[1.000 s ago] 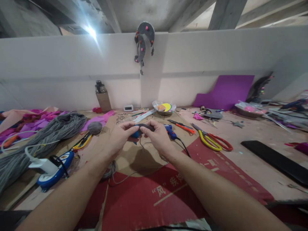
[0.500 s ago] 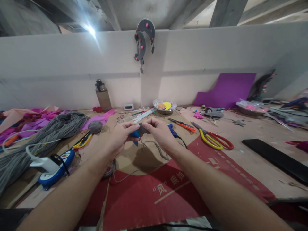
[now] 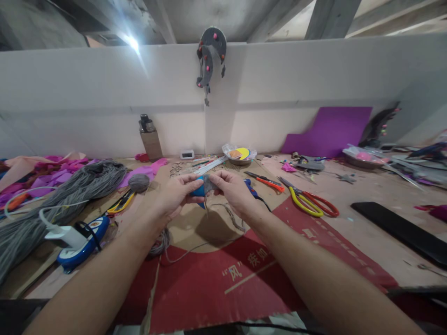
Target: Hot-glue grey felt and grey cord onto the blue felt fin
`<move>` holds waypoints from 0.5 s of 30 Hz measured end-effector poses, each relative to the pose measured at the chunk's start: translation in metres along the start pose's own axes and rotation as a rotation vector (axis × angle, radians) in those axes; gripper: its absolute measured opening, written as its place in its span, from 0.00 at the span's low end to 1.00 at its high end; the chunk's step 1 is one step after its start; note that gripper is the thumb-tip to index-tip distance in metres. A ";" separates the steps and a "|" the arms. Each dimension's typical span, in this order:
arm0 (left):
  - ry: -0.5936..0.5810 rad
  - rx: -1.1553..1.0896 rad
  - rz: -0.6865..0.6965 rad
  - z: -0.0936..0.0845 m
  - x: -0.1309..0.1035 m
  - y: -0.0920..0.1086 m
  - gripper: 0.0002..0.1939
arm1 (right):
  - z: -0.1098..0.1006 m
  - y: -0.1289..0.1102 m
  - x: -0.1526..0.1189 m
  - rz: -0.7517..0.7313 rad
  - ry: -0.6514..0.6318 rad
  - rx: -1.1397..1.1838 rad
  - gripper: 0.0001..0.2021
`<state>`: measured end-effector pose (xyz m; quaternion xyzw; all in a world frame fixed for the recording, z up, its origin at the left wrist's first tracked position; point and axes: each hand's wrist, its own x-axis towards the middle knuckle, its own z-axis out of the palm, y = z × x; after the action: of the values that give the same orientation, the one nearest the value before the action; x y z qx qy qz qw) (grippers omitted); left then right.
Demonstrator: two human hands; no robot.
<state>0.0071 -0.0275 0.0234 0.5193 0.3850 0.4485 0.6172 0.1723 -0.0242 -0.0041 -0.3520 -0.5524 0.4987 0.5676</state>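
Between my hands, above the cardboard, is a small blue piece [image 3: 199,190] with a grey wrapped part [image 3: 208,183] on its right. My left hand [image 3: 176,195] pinches the blue piece between thumb and fingers. On the right, my right hand [image 3: 232,190] is closed on the grey part. A thin strand hangs below the piece, and loose grey yarn [image 3: 232,217] lies on the cardboard beneath. Another loose bundle of yarn [image 3: 161,243] rests beside my left forearm.
Red and brown cardboard [image 3: 195,288] covers the table's middle. Scissors [image 3: 307,200], an orange cutter [image 3: 265,180] and a black case [image 3: 398,230] lie right. Left are a power strip [image 3: 82,246], grey yarn hank [image 3: 80,195] and yellow cutter [image 3: 122,202]. A bowl [image 3: 240,161] stands behind.
The held piece has turned slightly between my fingers, so more of its blue and grey surface shows. Both hands keep nearly the same place.
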 end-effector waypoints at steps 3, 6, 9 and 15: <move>-0.083 -0.059 -0.079 0.000 -0.002 0.003 0.09 | -0.001 0.000 0.001 -0.004 -0.014 0.036 0.16; -0.108 -0.020 -0.126 -0.003 -0.001 0.002 0.08 | -0.001 -0.002 0.002 -0.019 -0.018 0.045 0.15; -0.095 -0.002 -0.126 -0.005 0.001 -0.002 0.09 | 0.000 -0.003 0.001 -0.028 0.023 0.027 0.14; -0.111 -0.058 -0.148 -0.001 0.000 -0.003 0.09 | -0.001 -0.003 0.001 -0.023 -0.010 0.067 0.14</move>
<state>0.0066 -0.0278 0.0199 0.4953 0.3746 0.3830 0.6838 0.1734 -0.0241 -0.0010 -0.3238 -0.5421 0.5124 0.5820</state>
